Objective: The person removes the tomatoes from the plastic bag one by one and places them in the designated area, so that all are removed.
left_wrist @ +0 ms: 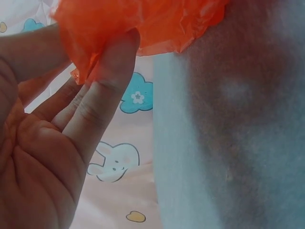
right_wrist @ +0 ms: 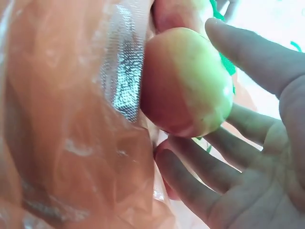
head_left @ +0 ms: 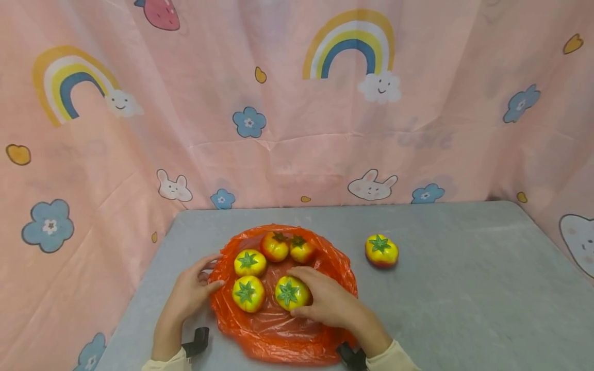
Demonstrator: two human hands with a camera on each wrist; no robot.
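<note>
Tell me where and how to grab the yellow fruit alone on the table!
I'd come from above and hold the lone fruit by opposite sides of its round body, below the green leafy top. That top faces up and nothing touches its sides, so there should be room around it.

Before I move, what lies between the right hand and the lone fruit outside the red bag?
In the head view, from right hand to lone fruit: the right edge of the red bag, then bare grey table.
</note>
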